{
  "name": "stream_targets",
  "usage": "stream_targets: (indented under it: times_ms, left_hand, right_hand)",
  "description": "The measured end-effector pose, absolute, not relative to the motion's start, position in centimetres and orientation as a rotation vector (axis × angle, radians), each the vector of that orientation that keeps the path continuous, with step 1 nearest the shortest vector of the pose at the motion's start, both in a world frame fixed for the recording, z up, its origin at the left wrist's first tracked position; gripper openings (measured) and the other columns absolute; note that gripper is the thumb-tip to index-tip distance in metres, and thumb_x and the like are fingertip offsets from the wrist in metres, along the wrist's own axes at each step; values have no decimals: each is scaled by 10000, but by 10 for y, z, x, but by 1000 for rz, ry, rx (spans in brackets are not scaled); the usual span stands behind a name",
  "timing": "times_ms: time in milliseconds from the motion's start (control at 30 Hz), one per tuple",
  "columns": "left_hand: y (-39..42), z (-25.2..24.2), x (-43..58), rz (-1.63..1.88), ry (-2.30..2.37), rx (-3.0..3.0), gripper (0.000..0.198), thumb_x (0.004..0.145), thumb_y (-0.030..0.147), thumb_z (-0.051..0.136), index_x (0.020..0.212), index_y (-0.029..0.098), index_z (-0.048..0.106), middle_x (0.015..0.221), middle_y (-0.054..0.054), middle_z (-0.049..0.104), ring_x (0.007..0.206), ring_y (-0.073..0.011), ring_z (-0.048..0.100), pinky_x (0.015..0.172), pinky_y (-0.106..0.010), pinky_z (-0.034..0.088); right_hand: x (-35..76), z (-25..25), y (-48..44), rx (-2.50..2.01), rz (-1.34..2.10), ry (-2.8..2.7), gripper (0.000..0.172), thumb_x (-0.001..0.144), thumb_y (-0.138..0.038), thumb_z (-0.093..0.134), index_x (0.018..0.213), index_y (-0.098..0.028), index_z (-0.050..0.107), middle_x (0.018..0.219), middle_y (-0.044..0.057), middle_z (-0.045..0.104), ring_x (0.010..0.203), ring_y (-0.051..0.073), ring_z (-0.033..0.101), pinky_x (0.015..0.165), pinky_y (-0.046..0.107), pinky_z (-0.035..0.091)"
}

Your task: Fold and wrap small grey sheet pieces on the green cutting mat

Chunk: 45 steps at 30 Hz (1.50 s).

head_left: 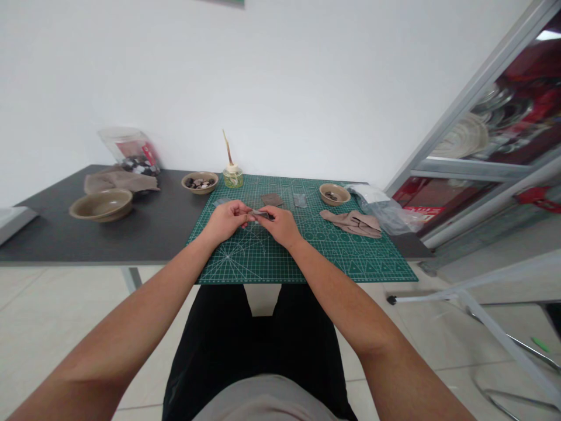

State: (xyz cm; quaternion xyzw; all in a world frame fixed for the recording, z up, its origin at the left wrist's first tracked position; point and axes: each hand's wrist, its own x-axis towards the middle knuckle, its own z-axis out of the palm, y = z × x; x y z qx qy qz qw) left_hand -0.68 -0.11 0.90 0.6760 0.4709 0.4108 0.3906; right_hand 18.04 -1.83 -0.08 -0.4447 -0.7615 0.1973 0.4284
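Both of my hands meet over the middle of the green cutting mat (307,257). My left hand (227,219) and my right hand (280,225) are closed in a pinch on a small thin grey piece (262,214) held between them; I cannot make out what it is. Just beyond them on the mat lie a small brown fabric square (272,199) and a small grey square (300,200).
On the dark table (144,234) stand a large tan bowl (101,204), a small bowl of dark pieces (200,182), a glass jar with a stick (232,173), another small bowl (334,194), beige cloth (353,223), plastic bags (385,210) and a bag at back left (131,153).
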Motion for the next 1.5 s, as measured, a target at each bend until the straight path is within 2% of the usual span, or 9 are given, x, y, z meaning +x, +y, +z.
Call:
stream_targets:
  times_ms: [100,267,700,900,1500]
  left_hand:
    - [-1,9,-7,1036,1193,1711,247,658,346,766,773,170,637,569,28,619,515,-114,556,525,-241,444]
    - [2,6,-8,1060,1171,1701,273,651,355,775,782,167,627,594,25,632,523,-112,564,530,-236,440]
    - [0,8,-7,1065,1162,1666,268,643,332,781,787,163,630,590,28,629,523,-109,559,532,-233,437]
    - [-1,10,-6,1073,1128,1635,270,628,332,781,777,156,641,593,28,628,509,-101,544,519,-228,428]
    - [1,6,-7,1096,1131,1646,237,636,298,772,773,163,635,609,22,643,512,-104,558,530,-232,439]
  right_hand:
    - [181,0,-19,-1134,476,-1889,216,884,-415,631,927,-233,741,785,-16,715,693,131,616,684,238,426]
    - [180,0,-20,-1098,472,-1919,235,906,-419,601,975,-231,724,846,-9,720,721,131,615,700,236,418]
    - [180,0,-19,-1103,510,-1919,253,910,-435,587,959,-217,706,795,-14,689,682,123,582,674,231,398]
    - [180,1,-20,-1104,520,-1903,244,906,-428,603,898,-205,703,729,-27,651,650,111,556,657,224,371]
    - [180,-1,-18,-1089,504,-1955,229,930,-414,563,922,-215,677,772,-17,650,688,124,566,665,235,364]
